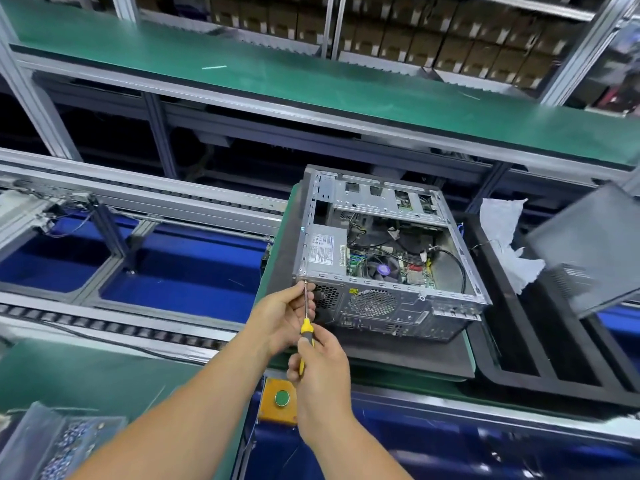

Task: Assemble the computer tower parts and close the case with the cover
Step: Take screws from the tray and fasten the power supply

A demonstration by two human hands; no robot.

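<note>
An open computer tower (388,244) lies on its side on a black mat (408,355), its motherboard, fan and silver power supply (325,252) exposed. My right hand (320,368) grips the yellow-and-black handle of a screwdriver (306,329). The tip meets the tower's near left corner, at the rear panel beside the power supply. My left hand (284,313) pinches the metal shaft just below the tip. The grey side cover (588,251) leans at the right, apart from the case.
A black tray (540,362) lies right of the mat with a crumpled white cloth (505,237) on it. A green button on a yellow box (282,398) is by the front edge. A clear box of screws (52,445) stands at the lower left. Conveyor rails run left.
</note>
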